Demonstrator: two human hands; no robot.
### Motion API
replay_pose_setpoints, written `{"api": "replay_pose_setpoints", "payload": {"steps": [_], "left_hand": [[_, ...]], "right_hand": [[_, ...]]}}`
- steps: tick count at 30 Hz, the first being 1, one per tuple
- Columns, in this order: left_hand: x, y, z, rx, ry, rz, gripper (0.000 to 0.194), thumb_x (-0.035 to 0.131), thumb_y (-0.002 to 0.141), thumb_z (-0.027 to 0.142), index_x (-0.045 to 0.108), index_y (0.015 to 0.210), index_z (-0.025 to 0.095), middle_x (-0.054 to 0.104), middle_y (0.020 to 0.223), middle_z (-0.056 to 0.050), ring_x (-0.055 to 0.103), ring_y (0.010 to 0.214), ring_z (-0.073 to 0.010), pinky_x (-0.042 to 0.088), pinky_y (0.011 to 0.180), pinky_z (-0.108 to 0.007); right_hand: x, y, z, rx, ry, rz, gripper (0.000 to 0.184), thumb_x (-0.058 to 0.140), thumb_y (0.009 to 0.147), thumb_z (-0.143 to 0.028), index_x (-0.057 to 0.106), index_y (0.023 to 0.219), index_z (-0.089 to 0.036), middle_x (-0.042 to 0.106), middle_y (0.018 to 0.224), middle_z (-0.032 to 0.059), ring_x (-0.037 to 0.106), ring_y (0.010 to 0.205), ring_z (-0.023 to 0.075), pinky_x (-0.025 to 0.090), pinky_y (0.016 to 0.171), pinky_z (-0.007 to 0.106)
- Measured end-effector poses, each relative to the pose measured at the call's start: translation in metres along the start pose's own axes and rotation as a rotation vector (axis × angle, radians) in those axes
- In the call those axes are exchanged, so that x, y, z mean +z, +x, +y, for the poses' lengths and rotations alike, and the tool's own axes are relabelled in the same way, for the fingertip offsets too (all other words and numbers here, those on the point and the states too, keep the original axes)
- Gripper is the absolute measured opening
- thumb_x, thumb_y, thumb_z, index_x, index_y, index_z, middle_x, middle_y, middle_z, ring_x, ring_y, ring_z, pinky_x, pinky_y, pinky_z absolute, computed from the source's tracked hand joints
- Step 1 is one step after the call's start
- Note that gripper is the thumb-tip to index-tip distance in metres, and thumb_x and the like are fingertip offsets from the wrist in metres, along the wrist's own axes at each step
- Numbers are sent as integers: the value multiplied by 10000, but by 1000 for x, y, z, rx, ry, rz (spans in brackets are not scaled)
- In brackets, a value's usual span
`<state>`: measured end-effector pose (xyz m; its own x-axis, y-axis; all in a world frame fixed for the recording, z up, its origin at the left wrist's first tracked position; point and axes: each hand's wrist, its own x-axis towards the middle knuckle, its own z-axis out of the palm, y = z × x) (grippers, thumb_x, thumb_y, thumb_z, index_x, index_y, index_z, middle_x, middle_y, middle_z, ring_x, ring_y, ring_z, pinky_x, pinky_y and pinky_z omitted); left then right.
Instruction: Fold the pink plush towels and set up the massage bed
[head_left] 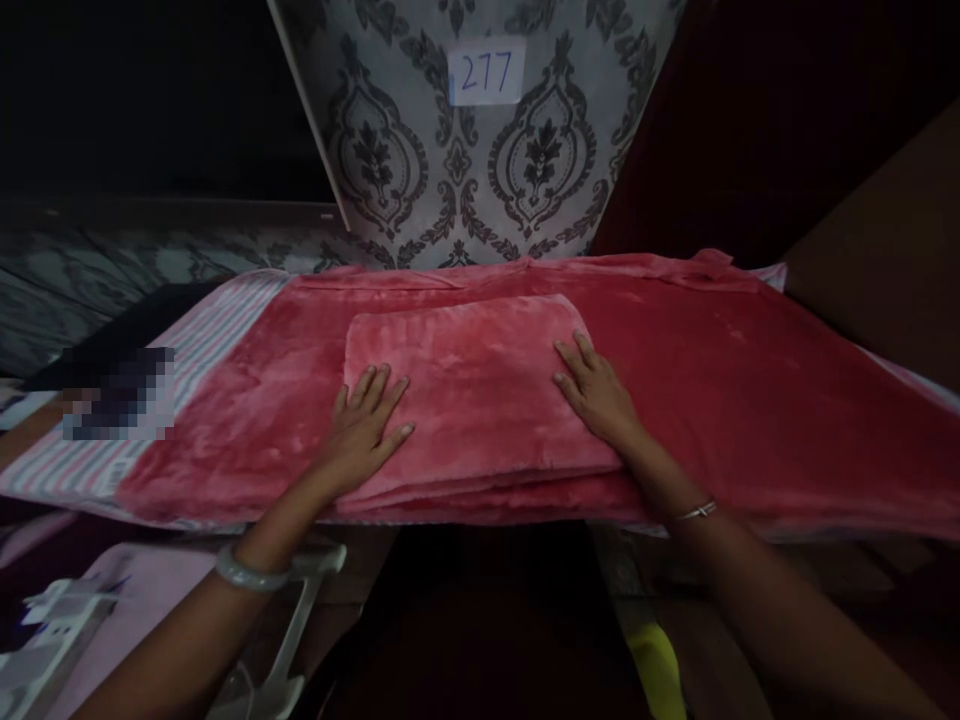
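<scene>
A folded pink plush blanket (480, 390) lies in front of me in a flat rectangular stack, its layered edge facing my body. My left hand (364, 425) rests flat on its left side with the fingers spread. On its right edge lies my right hand (596, 390), palm down and fingers apart. Neither hand grips anything. Beneath the stack spreads a larger red plush cloth (712, 400). A striped cloth (217, 325) shows along the left side of the surface.
A patterned wall (457, 160) with a card marked 277 (487, 72) rises behind. At upper left stands a dark screen (150, 100). A pixelated patch (120, 395) hides something at left. Below are a white frame (300, 620) and a yellow-green object (656, 665).
</scene>
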<state>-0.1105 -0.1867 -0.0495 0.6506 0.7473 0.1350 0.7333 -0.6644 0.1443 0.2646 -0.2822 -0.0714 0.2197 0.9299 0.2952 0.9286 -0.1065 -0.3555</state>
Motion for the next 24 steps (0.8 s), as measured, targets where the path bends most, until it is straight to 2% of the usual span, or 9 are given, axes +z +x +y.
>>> {"api": "replay_pose_setpoints", "payload": {"steps": [4, 11, 16, 21, 24], "left_hand": [[7, 3, -4, 22, -9, 13, 657, 402, 987, 535, 282, 1577, 272, 152, 1678, -106, 115, 1541, -346, 227, 1183, -626], [7, 2, -6, 37, -30, 17, 665, 367, 989, 568, 299, 1571, 253, 156, 1676, -115, 114, 1541, -347, 257, 1172, -627], [7, 6, -4, 31, -49, 44, 650, 403, 984, 547, 337, 1557, 247, 201, 1666, -118, 139, 1537, -342, 247, 1188, -601], [-7, 3, -3, 8, -85, 25, 617, 399, 985, 514, 377, 1540, 245, 232, 1656, -121, 171, 1530, -349, 230, 1181, -633], [-19, -18, 2, 38, -77, 98, 603, 403, 976, 507, 385, 1535, 280, 281, 1642, -98, 238, 1512, -347, 177, 1190, -655]], "right_hand": [[4, -2, -2, 18, 38, 32, 591, 314, 1016, -510, 363, 1554, -268, 195, 1668, 64, 318, 1475, 323, 363, 1142, 509], [2, -2, 0, 15, 39, 23, 583, 315, 1018, -500, 379, 1544, -258, 202, 1665, 71, 318, 1479, 304, 356, 1150, 497], [4, 2, 0, 14, 23, 24, 580, 327, 1017, -483, 395, 1537, -237, 220, 1659, 86, 324, 1476, 309, 355, 1155, 499], [-4, 3, 6, 0, 69, 18, 585, 310, 1015, -502, 454, 1504, -215, 207, 1662, 97, 273, 1502, 288, 319, 1184, 494], [-20, -22, 6, -46, 62, 46, 573, 307, 1014, -512, 485, 1484, -236, 208, 1663, 80, 245, 1512, 289, 255, 1208, 524]]}}
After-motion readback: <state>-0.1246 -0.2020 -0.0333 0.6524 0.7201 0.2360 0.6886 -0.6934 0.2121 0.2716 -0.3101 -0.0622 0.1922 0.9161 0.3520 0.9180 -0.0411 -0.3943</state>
